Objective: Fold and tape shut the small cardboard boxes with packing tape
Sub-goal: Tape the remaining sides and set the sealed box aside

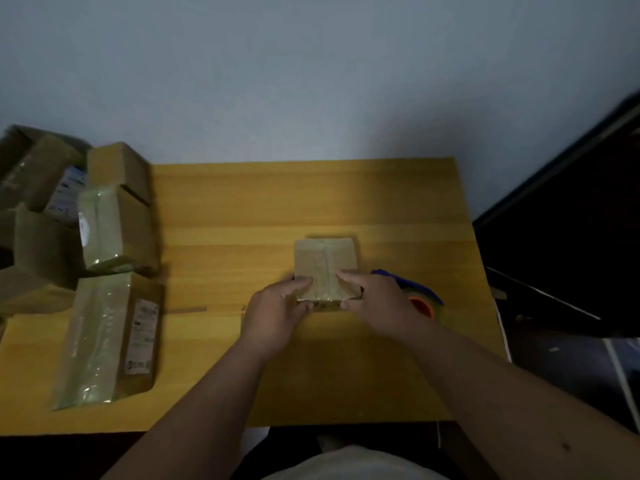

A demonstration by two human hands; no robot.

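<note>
A small cardboard box (325, 259) lies on the wooden table (242, 209), with a strip of clear tape running down the middle of its top. My left hand (277, 306) grips the box's near left corner, thumb on top. My right hand (377, 299) grips the near right corner, with its thumb pressing on the taped seam. A tape dispenser (420, 297) with a blue handle and orange roll core sits just right of my right hand, partly hidden by it.
Several taped cardboard boxes (114, 230) are piled at the table's left side, one long box (107, 337) lying near the front left. A grey wall stands behind the table. Dark furniture (571, 220) borders the right edge.
</note>
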